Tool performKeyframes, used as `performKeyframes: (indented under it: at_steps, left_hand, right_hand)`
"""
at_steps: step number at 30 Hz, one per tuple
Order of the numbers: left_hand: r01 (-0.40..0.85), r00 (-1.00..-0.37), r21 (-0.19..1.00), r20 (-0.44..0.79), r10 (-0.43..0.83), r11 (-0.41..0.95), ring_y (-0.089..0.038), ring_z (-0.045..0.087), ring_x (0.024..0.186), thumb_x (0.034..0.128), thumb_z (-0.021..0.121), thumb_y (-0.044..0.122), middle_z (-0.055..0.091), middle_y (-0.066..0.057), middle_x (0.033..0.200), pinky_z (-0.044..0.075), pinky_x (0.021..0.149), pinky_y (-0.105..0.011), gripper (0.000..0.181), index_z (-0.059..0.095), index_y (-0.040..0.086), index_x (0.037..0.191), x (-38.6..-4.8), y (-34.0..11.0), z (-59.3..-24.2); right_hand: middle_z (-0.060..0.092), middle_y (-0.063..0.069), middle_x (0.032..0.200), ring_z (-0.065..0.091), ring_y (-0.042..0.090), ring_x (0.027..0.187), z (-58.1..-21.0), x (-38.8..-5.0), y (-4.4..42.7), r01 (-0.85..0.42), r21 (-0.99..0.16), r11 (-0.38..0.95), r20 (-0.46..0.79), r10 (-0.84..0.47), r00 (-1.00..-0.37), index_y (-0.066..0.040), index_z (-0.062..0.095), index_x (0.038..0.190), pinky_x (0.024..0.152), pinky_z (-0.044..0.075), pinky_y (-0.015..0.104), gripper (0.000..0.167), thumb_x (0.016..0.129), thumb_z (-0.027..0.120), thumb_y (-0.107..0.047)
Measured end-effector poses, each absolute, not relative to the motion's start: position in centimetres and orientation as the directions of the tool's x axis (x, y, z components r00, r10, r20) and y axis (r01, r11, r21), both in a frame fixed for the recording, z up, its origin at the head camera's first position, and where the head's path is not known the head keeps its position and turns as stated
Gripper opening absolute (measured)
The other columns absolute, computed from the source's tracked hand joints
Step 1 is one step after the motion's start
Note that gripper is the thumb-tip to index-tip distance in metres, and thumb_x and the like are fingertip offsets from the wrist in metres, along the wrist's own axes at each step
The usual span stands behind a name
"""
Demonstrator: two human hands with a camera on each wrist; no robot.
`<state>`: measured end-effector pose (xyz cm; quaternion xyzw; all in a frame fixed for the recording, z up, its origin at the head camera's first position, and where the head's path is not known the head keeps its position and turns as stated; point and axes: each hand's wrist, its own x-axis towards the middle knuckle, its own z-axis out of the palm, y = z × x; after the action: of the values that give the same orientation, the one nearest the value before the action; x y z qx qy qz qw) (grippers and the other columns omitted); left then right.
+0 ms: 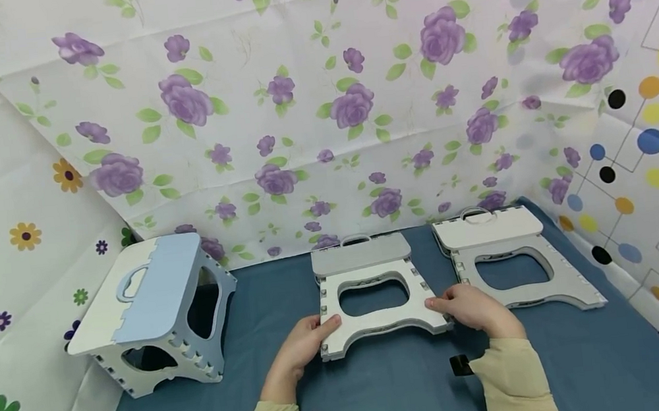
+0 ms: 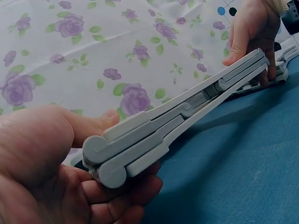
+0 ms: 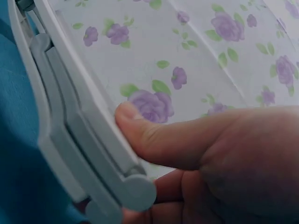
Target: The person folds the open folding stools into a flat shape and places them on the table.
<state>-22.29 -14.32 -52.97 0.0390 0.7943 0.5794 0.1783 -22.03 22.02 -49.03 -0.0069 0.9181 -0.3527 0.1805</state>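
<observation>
A folded white and grey folding stool (image 1: 379,323) lies in the middle, its near edge raised off the cloth. My left hand (image 1: 306,345) grips its near left corner, thumb on top and fingers underneath, as the left wrist view shows on the stool's edge (image 2: 135,144). At the near right corner my right hand (image 1: 478,307) holds it the same way; in the right wrist view the thumb of the right hand (image 3: 187,144) presses the stool's upper face (image 3: 88,102). The folded layers lie close together. Some fingertips are hidden below the stool.
To the left stands an unfolded blue and white folding stool (image 1: 161,288). Another folded stool (image 1: 493,229), white and grey, lies at the right, close to my right hand. A blue cloth (image 1: 396,397) covers the table. Flower-printed sheets (image 1: 298,122) hang behind and at the sides.
</observation>
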Motion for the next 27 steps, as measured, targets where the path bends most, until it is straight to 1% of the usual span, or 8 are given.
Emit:
performKeyframes:
  at_steps: [3,7,12,14,16,19,22,27]
  left_hand:
    - [-0.157,-0.926,0.934,-0.252,0.281,0.321,-0.016,0.063,0.083,0.1069,0.064,0.050,0.070,-0.004,0.091,0.051,0.079,-0.034,0.055,0.073,-0.003,0.118,-22.4,-14.1,-53.2]
    - [-0.168,-0.916,0.934,-0.266,0.301,0.314,-0.015,0.063,0.081,0.1061,0.065,0.052,0.070,-0.004,0.091,0.051,0.076,-0.034,0.057,0.073,-0.002,0.121,-22.6,-13.9,-53.4]
    - [-0.150,-0.914,0.918,-0.270,0.303,0.366,-0.016,0.050,0.061,0.1038,0.070,0.051,0.053,0.001,0.070,0.045,0.062,-0.034,0.049,0.072,0.002,0.106,-22.6,-13.6,-53.2]
    - [-0.123,-0.910,0.914,-0.259,0.325,0.387,-0.016,0.046,0.057,0.1020,0.074,0.048,0.049,0.001,0.066,0.044,0.058,-0.035,0.048,0.070,0.002,0.116,-22.4,-13.5,-53.1]
    - [-0.091,-0.900,0.917,-0.242,0.362,0.388,-0.017,0.052,0.061,0.0999,0.078,0.043,0.058,0.000,0.074,0.046,0.059,-0.036,0.061,0.063,-0.001,0.139,-22.3,-13.4,-53.0]
    - [-0.041,-0.886,0.919,-0.215,0.411,0.393,-0.019,0.061,0.073,0.0957,0.085,0.036,0.071,-0.005,0.100,0.051,0.063,-0.037,0.095,0.033,0.000,0.166,-22.2,-13.3,-52.8]
    - [-0.011,-0.872,0.911,-0.210,0.443,0.411,-0.022,0.064,0.085,0.0914,0.089,0.030,0.069,-0.012,0.121,0.053,0.071,-0.038,0.111,0.017,0.000,0.170,-22.2,-13.3,-52.7]
    - [0.021,-0.869,0.892,-0.207,0.449,0.452,-0.022,0.063,0.099,0.0860,0.093,0.027,0.064,-0.015,0.138,0.051,0.086,-0.040,0.119,0.013,0.000,0.170,-22.2,-13.0,-53.1]
  right_hand:
    - [0.069,0.008,0.096,0.064,0.024,0.086,-49.1,-22.1,22.3,0.117,-0.632,0.766,-0.346,-0.143,-0.927,0.009,0.071,0.122,0.080,0.054,0.048,0.065,0.106,0.062,-0.054]
    - [0.061,0.007,0.082,0.058,0.022,0.075,-49.2,-22.0,22.5,0.154,-0.639,0.754,-0.370,-0.125,-0.921,0.009,0.070,0.122,0.072,0.048,0.041,0.064,0.107,0.061,-0.053]
    - [0.059,0.008,0.079,0.055,0.021,0.070,-49.0,-21.8,22.7,0.191,-0.643,0.742,-0.378,-0.091,-0.921,0.010,0.068,0.123,0.069,0.048,0.040,0.064,0.107,0.062,-0.052]
    - [0.062,0.008,0.082,0.057,0.022,0.072,-48.9,-21.8,22.8,0.198,-0.634,0.748,-0.382,-0.081,-0.921,0.010,0.069,0.121,0.070,0.050,0.040,0.063,0.107,0.063,-0.051]
    - [0.063,0.009,0.083,0.058,0.022,0.074,-48.9,-21.8,22.9,0.205,-0.619,0.758,-0.391,-0.071,-0.918,0.008,0.071,0.115,0.071,0.051,0.040,0.060,0.107,0.063,-0.051]
    - [0.064,0.009,0.083,0.060,0.022,0.074,-48.8,-21.7,23.2,0.223,-0.615,0.757,-0.398,-0.053,-0.916,0.007,0.072,0.113,0.071,0.051,0.039,0.059,0.106,0.064,-0.051]
    - [0.064,0.008,0.083,0.060,0.022,0.074,-48.6,-21.6,23.5,0.228,-0.630,0.742,-0.390,-0.048,-0.919,0.007,0.072,0.115,0.069,0.050,0.039,0.059,0.105,0.066,-0.050]
    - [0.065,0.009,0.086,0.061,0.024,0.076,-48.5,-21.5,23.9,0.222,-0.652,0.725,-0.381,-0.060,-0.923,0.009,0.070,0.121,0.070,0.050,0.041,0.062,0.105,0.066,-0.050]
